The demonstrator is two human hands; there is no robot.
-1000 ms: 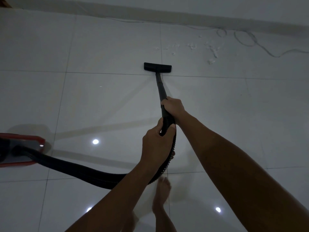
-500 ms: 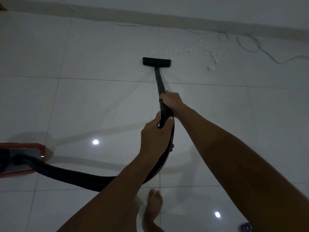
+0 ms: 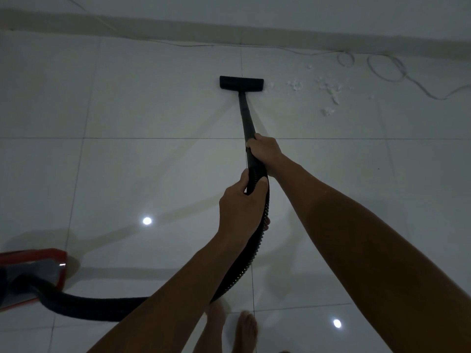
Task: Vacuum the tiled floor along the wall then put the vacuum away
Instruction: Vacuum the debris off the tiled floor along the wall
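A black floor nozzle (image 3: 241, 83) lies flat on the white tiled floor (image 3: 153, 174), a short way from the wall (image 3: 229, 6). Its black wand (image 3: 246, 115) runs back to my hands. My right hand (image 3: 265, 149) grips the wand's lower end. My left hand (image 3: 240, 207) grips the ribbed black hose (image 3: 252, 250) just behind it. The hose curves down and left to the red vacuum body (image 3: 33, 273) at the left edge. White crumbs of debris (image 3: 328, 93) lie scattered on the tile to the right of the nozzle.
A thin white cord (image 3: 382, 70) loops along the skirting (image 3: 178, 26) at the upper right. My bare feet (image 3: 244, 329) stand at the bottom centre, beside the hose. Ceiling lights reflect as bright spots on the glossy tiles.
The nozzle has been pushed forward towards the wall and the debris. My feet have stepped forward, and both hands keep their grip on wand and hose.
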